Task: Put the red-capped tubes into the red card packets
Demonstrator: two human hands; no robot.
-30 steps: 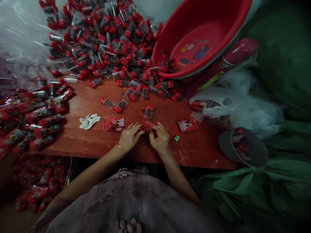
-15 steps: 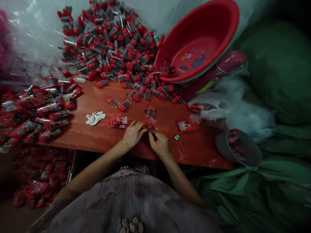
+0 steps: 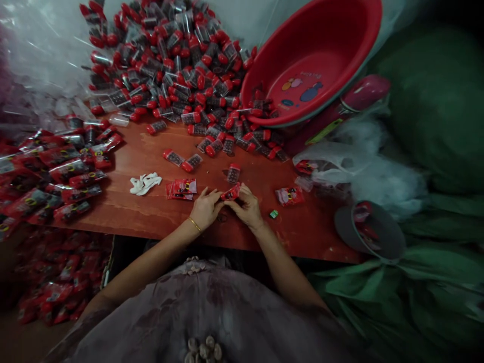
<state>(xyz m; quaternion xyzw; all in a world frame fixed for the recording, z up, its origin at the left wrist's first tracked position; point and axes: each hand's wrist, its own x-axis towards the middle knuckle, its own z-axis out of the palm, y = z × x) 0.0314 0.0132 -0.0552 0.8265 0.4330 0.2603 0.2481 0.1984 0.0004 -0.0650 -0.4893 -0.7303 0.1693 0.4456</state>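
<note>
Between my hands, low over the table's front, is a small red printed packet. My left hand has its fingers closed on the packet's left end, a gold bangle at the wrist. My right hand grips its right end, thumb below and fingers behind. Just beyond lies a clear tube with a red cap and dark contents. A short stack of flat red packets rests left of my left hand. Another red packet and a tiny green packet lie right of my right hand.
A large heap of red-capped tubes covers the table's back, against a tilted red basin. Filled red packets pile up at left, near a white crumpled strip. A grey bucket and clear plastic bags stand right.
My right hand has moved up and taken hold of the packet's right end. The packet now tilts up to the right between both hands. The view has shifted slightly.
</note>
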